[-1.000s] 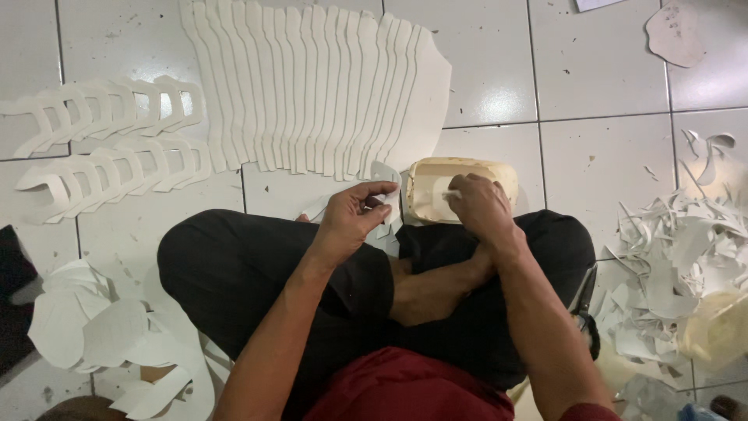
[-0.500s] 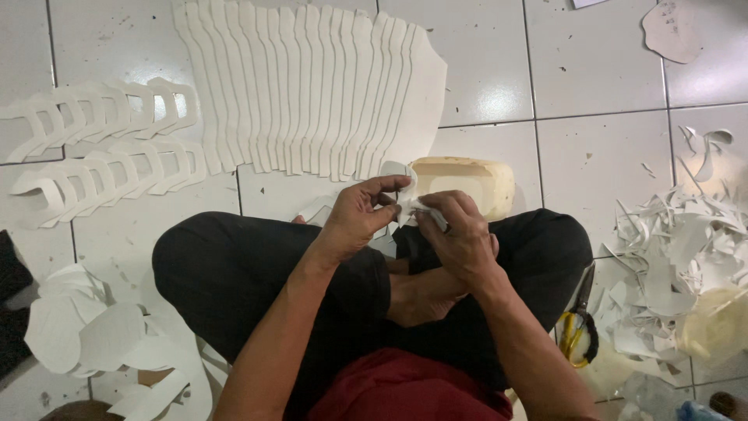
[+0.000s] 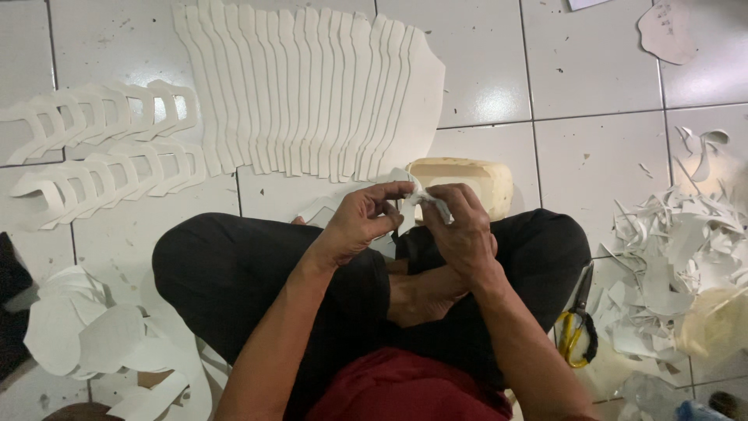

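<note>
Left hand (image 3: pixel 360 222) and right hand (image 3: pixel 461 230) meet above the crossed legs, fingertips of both pinching one small white paper piece (image 3: pixel 421 195) between them. Just beyond: a cream tub (image 3: pixel 475 178) on the tiled floor (image 3: pixel 592 78). Farther out, a fanned row of white cutouts (image 3: pixel 312 86). Yellow-handled scissors (image 3: pixel 575 327) by the right knee, beside a scrap pile (image 3: pixel 670 265).

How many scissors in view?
1. The scissors lie on the floor beside the person's right knee, yellow handles toward the camera, next to the scrap pile. More could be hidden under the scraps.
</note>
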